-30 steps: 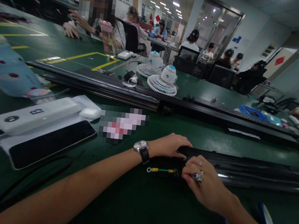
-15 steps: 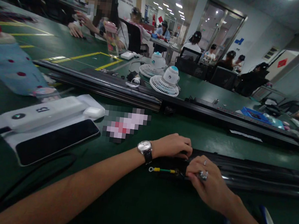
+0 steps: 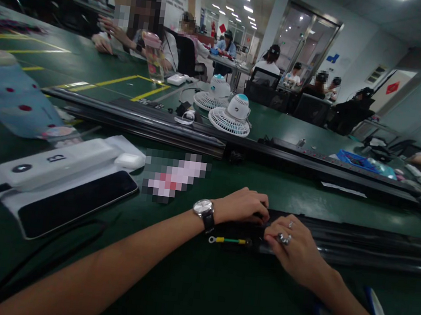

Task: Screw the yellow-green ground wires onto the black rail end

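Note:
My left hand, with a watch on its wrist, is closed with its fingers curled down at the near end of a long black strip. My right hand, wearing rings, pinches close beside it at the same end. The fingertips of both hands nearly meet, and what lies between them is hidden. Below the left hand, a short yellow-green wire with a ring terminal sticks out to the left from the strip's end.
Left of my arms lie a phone, a white power bank-like box and a blue spotted bottle. Long black strips cross the table behind, with two white fans beyond. Blue-handled pliers lie under my right forearm. Co-workers sit farther back.
My right hand has turned slightly and risen a little at the strip's end. My left hand stays almost in place. The whole view has shifted slightly.

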Demonstrator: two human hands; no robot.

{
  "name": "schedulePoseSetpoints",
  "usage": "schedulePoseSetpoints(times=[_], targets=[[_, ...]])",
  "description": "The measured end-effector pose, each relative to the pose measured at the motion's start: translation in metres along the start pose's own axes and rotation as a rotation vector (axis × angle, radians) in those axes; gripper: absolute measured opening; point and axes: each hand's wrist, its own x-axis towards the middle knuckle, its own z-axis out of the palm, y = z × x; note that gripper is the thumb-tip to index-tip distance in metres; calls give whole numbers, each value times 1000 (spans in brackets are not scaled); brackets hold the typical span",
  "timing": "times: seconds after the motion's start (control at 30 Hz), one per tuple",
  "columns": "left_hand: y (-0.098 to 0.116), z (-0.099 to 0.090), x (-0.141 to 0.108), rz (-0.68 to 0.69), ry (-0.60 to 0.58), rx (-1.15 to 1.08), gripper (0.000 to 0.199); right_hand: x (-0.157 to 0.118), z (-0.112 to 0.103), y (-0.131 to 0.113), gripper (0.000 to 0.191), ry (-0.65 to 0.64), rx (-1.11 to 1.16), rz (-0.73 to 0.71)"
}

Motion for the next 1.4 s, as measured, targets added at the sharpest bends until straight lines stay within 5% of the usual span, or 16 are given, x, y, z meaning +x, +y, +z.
schedulePoseSetpoints(times=[0.2,0.6,1.0,1.4], targets=[[0,-1,0,3,5,-6,12,0,0,-1,12,-70,44,-80],[-5,5,1,-9,25,-36,8,-1,2,-2,16,3,12,-1],[-8,10,-4,53,80,-71,9,-2,3,-4,12,-10,23,-129],[-11,16,-7,71,148,-103,9,-8,5,-1,12,69,-4,-69]])
